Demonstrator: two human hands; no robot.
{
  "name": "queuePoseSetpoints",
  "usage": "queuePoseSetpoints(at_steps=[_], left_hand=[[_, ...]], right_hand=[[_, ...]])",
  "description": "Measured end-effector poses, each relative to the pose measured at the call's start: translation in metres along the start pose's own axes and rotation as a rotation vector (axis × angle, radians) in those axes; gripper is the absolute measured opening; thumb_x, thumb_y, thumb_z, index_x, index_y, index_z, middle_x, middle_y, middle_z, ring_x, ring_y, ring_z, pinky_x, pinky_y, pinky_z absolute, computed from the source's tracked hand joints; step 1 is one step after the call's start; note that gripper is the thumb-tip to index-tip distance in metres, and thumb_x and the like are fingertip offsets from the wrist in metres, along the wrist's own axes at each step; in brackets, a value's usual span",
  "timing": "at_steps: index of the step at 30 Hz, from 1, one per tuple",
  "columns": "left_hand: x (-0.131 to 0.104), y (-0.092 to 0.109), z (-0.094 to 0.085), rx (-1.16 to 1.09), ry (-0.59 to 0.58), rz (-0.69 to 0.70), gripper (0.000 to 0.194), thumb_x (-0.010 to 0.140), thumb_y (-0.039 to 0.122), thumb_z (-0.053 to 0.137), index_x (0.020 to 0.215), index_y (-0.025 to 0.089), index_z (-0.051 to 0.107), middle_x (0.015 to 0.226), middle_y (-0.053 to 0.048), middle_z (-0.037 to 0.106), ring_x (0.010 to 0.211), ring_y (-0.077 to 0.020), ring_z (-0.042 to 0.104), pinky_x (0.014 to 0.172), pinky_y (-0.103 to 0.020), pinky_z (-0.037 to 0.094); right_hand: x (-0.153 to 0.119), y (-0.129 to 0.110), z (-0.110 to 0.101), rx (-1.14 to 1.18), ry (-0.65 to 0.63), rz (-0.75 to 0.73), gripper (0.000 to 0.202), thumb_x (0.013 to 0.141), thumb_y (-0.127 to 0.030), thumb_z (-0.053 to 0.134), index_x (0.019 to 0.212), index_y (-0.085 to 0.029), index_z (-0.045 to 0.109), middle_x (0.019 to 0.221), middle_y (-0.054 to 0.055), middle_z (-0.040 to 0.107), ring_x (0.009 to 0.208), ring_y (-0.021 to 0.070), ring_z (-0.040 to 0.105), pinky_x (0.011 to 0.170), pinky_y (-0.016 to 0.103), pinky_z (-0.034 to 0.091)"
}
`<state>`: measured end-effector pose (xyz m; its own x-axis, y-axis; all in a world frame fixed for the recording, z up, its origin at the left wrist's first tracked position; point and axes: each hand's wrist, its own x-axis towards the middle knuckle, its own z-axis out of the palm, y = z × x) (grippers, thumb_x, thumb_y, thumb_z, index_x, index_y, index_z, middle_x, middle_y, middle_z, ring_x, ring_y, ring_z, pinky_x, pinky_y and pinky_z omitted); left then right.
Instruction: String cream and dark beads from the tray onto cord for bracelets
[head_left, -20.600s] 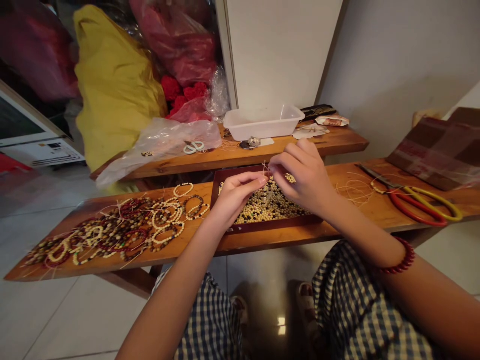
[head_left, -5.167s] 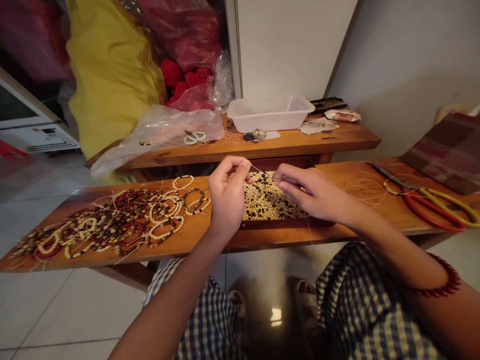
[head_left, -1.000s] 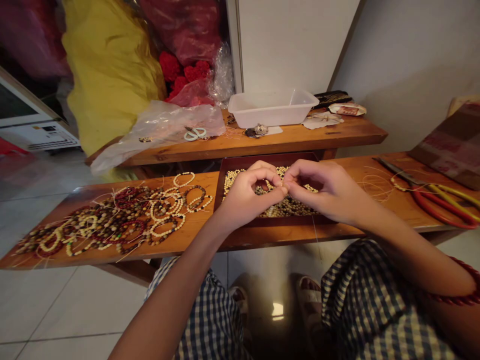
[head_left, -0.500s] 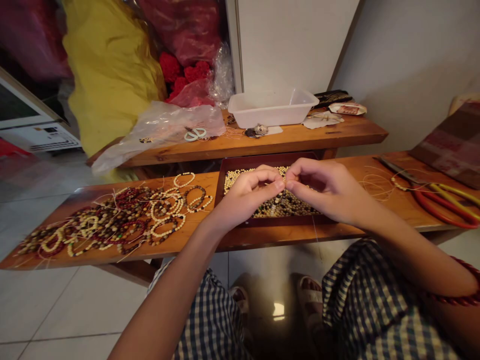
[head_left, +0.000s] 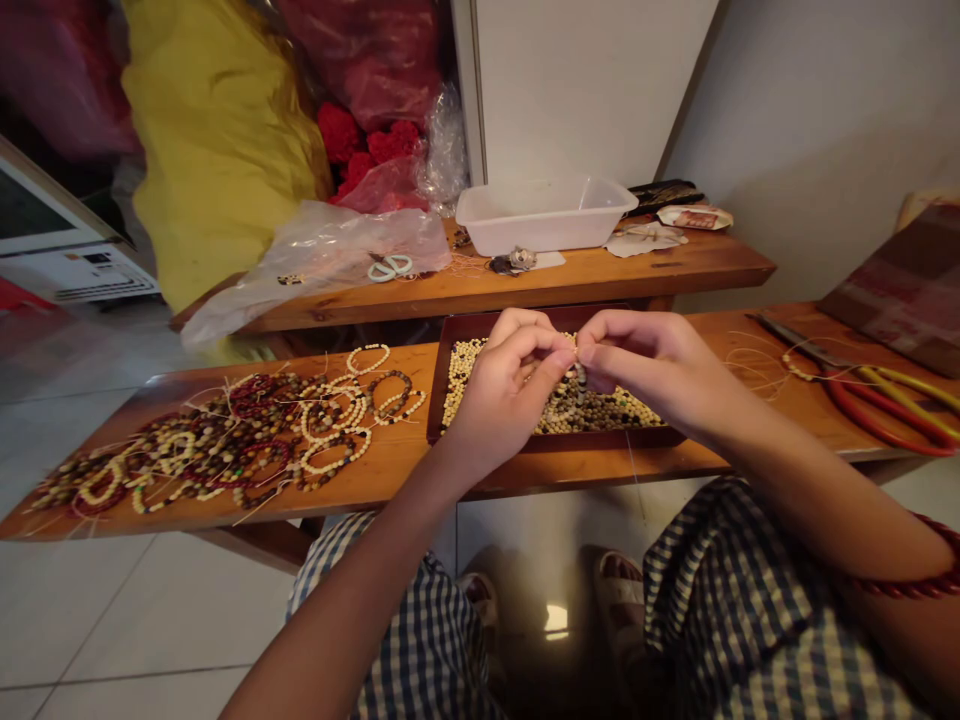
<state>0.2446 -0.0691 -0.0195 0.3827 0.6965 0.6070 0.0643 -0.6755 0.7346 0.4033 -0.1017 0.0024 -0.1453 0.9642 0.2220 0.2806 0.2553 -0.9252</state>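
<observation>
My left hand [head_left: 504, 395] and my right hand [head_left: 649, 358] meet fingertip to fingertip above a dark red tray [head_left: 434, 405]. Both are closed in a pinch on a thin beaded string [head_left: 580, 378], of which a short strung part dangles below the fingers. The exact spot between the fingertips is too small to make out. Loose cream and brown beads [head_left: 600, 412] fill the tray. A pale thread [head_left: 634, 470] hangs down past the tray's front edge, below my right hand.
A heap of finished-looking bead bracelets [head_left: 225, 440] covers the left of the wooden bench [head_left: 405, 470]. Red-and-yellow-handled pliers [head_left: 892, 395] and a cardboard box [head_left: 900, 285] lie right. Behind, a second bench [head_left: 705, 265] bears a white plastic tub [head_left: 536, 230] and scissors [head_left: 390, 267].
Both hands have shifted slightly, the left one rolling more upright. More of the dangling beads now shows under the right fingers, and the hands stay together over the tray.
</observation>
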Motion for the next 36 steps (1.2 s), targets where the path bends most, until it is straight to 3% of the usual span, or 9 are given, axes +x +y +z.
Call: queuePoseSetpoints(at_steps=[5,11,15,19,25,30,36], left_hand=[[-0.002,-0.002,0.004,0.064,0.133,0.089,0.006,0.083,0.019,0.057,0.078,0.018,0.060,0.090,-0.004,0.051,0.087,-0.0136,0.051,0.076,-0.027,0.044],[-0.001,0.000,0.004,-0.017,0.166,0.080,0.003,0.082,0.021,0.060,0.083,0.018,0.059,0.091,-0.003,0.050,0.082,-0.0114,0.052,0.069,-0.024,0.045],[-0.004,0.002,0.002,0.165,0.214,0.173,0.001,0.082,0.022,0.060,0.082,0.020,0.060,0.085,-0.002,0.051,0.084,-0.0133,0.051,0.077,-0.027,0.045],[-0.006,0.000,0.000,0.300,0.183,0.250,0.006,0.084,0.020,0.057,0.085,0.021,0.063,0.085,-0.003,0.054,0.083,-0.0141,0.051,0.078,-0.029,0.044],[-0.005,-0.003,-0.002,0.303,0.122,0.281,0.010,0.086,0.019,0.053,0.091,0.020,0.063,0.085,-0.003,0.054,0.084,-0.0144,0.051,0.078,-0.029,0.043],[-0.002,0.003,-0.007,0.203,0.011,0.145,0.008,0.082,0.015,0.053,0.075,0.018,0.056,0.080,-0.002,0.052,0.079,-0.0134,0.050,0.075,-0.028,0.041],[0.008,0.001,-0.022,-0.260,-0.178,-0.357,0.018,0.077,0.018,0.041,0.060,0.018,0.047,0.065,-0.001,0.047,0.065,-0.0130,0.045,0.064,-0.027,0.040]], right_hand=[[0.000,0.002,0.004,0.232,-0.038,0.028,0.012,0.080,-0.017,0.057,0.068,-0.015,0.058,0.057,-0.003,0.045,0.053,0.0070,0.040,0.051,0.023,0.030],[0.000,-0.002,0.007,0.451,-0.065,0.093,0.011,0.076,-0.017,0.060,0.066,-0.014,0.059,0.056,-0.003,0.044,0.052,0.0070,0.038,0.050,0.024,0.028],[0.000,-0.004,0.008,0.525,-0.082,0.144,0.010,0.075,-0.020,0.061,0.067,-0.014,0.058,0.054,-0.004,0.039,0.051,0.0070,0.034,0.048,0.024,0.026],[-0.001,-0.003,0.010,0.532,-0.069,0.126,0.011,0.075,-0.021,0.061,0.067,-0.015,0.057,0.055,-0.004,0.038,0.051,0.0069,0.032,0.048,0.024,0.026],[-0.001,0.003,0.007,0.362,-0.002,0.040,0.012,0.078,-0.026,0.062,0.072,-0.016,0.058,0.061,-0.003,0.043,0.053,0.0076,0.035,0.050,0.024,0.028],[-0.002,0.003,0.005,-0.058,-0.025,-0.121,0.016,0.084,-0.030,0.056,0.077,-0.016,0.055,0.066,-0.002,0.046,0.059,0.0090,0.039,0.053,0.023,0.031],[0.001,0.009,0.001,-0.486,-0.041,-0.282,0.006,0.086,-0.019,0.047,0.081,-0.018,0.047,0.070,-0.001,0.048,0.062,0.0110,0.043,0.060,0.024,0.034]])
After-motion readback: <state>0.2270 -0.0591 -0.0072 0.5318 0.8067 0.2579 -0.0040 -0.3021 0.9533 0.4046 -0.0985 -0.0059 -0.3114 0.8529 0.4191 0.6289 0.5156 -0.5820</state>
